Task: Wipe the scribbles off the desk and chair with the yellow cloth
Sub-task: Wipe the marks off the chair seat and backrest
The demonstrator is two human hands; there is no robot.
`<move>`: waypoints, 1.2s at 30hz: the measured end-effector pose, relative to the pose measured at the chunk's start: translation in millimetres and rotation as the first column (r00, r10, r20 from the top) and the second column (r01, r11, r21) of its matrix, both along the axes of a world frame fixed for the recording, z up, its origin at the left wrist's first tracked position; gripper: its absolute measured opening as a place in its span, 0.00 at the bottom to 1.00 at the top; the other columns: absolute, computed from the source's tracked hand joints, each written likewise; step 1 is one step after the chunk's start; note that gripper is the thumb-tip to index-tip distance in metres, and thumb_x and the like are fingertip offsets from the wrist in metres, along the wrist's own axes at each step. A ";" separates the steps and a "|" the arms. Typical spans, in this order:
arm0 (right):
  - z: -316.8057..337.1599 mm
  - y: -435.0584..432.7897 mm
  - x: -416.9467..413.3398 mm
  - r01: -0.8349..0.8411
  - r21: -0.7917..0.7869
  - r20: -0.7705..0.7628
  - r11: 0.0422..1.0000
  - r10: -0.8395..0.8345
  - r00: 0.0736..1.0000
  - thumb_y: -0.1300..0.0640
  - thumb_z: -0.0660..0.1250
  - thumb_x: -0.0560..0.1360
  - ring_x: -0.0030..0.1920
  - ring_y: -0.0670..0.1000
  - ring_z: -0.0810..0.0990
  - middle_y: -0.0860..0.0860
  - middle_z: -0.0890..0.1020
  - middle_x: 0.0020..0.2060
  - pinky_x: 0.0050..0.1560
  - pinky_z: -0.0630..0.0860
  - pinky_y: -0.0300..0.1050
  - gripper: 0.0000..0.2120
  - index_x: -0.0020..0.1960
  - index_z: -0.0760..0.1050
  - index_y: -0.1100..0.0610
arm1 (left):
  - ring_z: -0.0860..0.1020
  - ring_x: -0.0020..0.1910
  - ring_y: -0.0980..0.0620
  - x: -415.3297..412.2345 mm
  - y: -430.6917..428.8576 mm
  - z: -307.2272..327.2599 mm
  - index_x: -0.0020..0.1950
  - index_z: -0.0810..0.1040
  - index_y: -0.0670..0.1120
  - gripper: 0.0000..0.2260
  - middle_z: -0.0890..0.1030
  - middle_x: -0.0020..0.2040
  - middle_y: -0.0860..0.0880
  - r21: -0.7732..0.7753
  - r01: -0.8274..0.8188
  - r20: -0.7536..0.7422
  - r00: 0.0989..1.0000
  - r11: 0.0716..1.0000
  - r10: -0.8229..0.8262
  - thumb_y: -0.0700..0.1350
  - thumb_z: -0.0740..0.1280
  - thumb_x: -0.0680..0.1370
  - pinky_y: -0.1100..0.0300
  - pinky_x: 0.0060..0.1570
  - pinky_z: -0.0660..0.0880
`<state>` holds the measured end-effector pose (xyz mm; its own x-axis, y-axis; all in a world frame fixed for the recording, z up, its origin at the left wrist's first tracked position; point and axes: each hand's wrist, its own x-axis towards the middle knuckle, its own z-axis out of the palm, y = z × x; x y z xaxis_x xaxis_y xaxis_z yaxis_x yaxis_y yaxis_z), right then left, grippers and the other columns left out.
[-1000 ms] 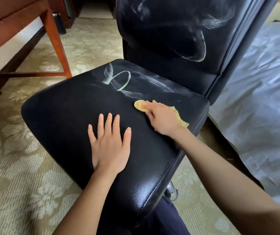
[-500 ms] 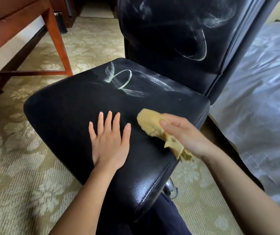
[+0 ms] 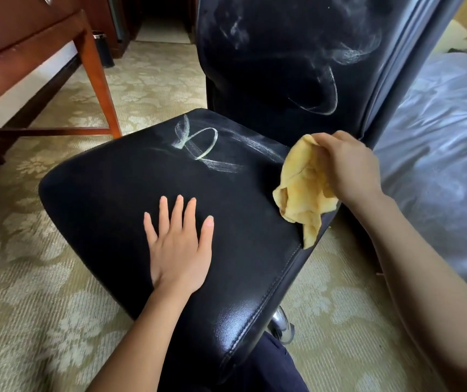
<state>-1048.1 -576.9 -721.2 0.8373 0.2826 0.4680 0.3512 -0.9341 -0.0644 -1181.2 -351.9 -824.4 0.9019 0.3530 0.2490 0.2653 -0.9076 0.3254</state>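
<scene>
Cloth (image 3: 300, 193) hangs bunched right of centre, pinched in the curled fingers of the right hand (image 3: 348, 165) over the chair (image 3: 113, 188) seat's right edge, probably poised for the scribble (image 3: 198, 145) at upper middle; left hand (image 3: 180, 244) lies flat at lower centre, fingers straight and spread, apparently steadying the seat; fainter smears mark the backrest (image 3: 325, 94) at top; desk (image 3: 28, 38) stands upper left.

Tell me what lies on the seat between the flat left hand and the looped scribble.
In the head view, only bare black seat lies between the left hand and the looped scribble; no object is there.
</scene>
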 end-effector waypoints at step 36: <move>-75.3 16.7 108.2 0.426 -0.024 -0.315 0.904 -0.411 0.856 0.58 0.59 0.79 0.61 0.63 0.67 0.58 0.70 0.62 0.61 0.64 0.57 0.15 0.64 0.72 0.60 | 0.53 0.77 0.45 3.0 2.5 -3.8 0.74 0.66 0.47 0.31 0.64 0.75 0.47 0.045 0.010 0.006 1.000 0.999 -0.010 0.60 0.41 0.78 0.44 0.73 0.45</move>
